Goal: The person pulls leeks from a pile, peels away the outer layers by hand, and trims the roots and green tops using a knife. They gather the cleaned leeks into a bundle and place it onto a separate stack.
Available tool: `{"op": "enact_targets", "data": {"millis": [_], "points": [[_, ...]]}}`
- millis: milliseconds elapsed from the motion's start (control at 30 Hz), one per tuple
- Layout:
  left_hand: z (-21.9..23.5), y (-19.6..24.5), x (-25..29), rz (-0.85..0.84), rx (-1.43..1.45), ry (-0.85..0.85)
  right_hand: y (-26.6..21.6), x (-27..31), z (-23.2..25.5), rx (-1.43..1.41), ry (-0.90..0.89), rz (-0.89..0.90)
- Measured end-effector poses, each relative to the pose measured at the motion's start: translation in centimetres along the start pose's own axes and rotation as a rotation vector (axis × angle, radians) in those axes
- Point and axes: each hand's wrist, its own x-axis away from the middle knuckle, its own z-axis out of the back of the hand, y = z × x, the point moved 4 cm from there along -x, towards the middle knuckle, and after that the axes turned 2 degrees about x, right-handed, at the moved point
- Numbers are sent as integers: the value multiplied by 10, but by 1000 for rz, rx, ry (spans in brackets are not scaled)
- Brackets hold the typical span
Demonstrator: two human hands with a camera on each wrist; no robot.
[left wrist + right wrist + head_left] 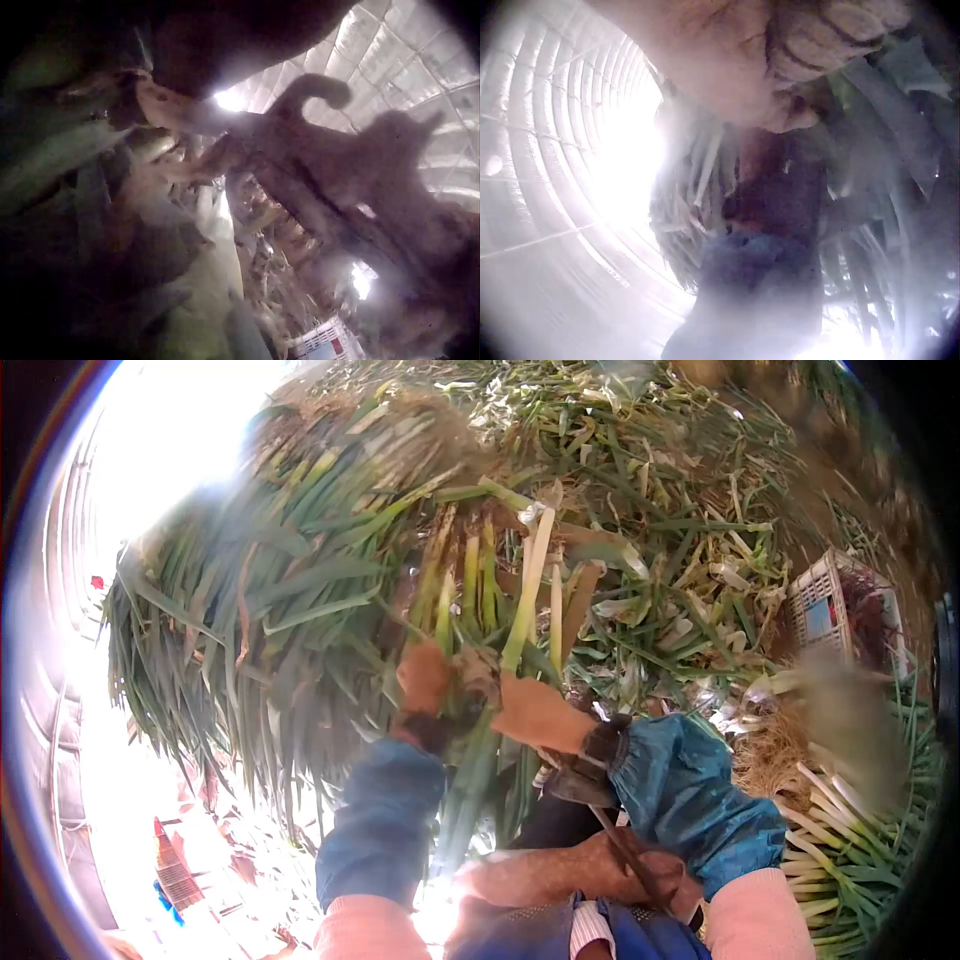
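Long green onions fill the middle of the head view. My right hand [540, 715] grips the lower part of a pale green onion stalk [530, 585] that points up and away. In the right wrist view the fingers [829, 41] of that hand are curled. Just to the left, my left hand [425, 675] holds several green onion stalks [470, 580] with brown outer skins, their leaves hanging down between the forearms. The left wrist view is dark and blurred, with a pale stalk [206, 292] beside the hand.
A large heap of green onions [270, 590] lies at the left. Loose leaves and peelings [690, 570] cover the ground ahead. A white plastic crate [825, 605] stands at the right, above a pile of pale-stemmed green onions [840, 830]. Blue sleeves [690, 790] cover the forearms.
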Motion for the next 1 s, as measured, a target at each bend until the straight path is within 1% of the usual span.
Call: {"op": "enact_targets", "data": {"millis": [100, 200, 300, 400, 500, 600, 700, 800, 900, 1000], "points": [[-1, 4, 3, 24, 14, -36, 5, -13, 3, -11, 154, 23], [11, 11, 25, 87, 0, -38, 4, -23, 8, -29, 129, 46], [30, 18, 55, 115, 124, -141, 2, -26, 16, 39, 151, 131], [23, 11, 76, 110, 156, -96, 26, -54, 3, 32, 139, -84], [25, 16, 97, 123, 289, -87, 26, -54, 2, 63, 113, -80], [25, 22, 117, 128, 319, -82, 24, -52, 2, 115, 121, 26], [23, 24, 137, 181, 365, -84, 25, -50, 12, 81, 170, 61], [13, 26, 148, 235, 294, -110, 18, -37, 23, 73, 189, 66], [-10, 21, 136, 132, 538, 2, 19, -25, 20, 15, 183, 103], [-17, 59, 109, 9, 255, -81, 31, -25, 21, 134, 67, 36]]}}
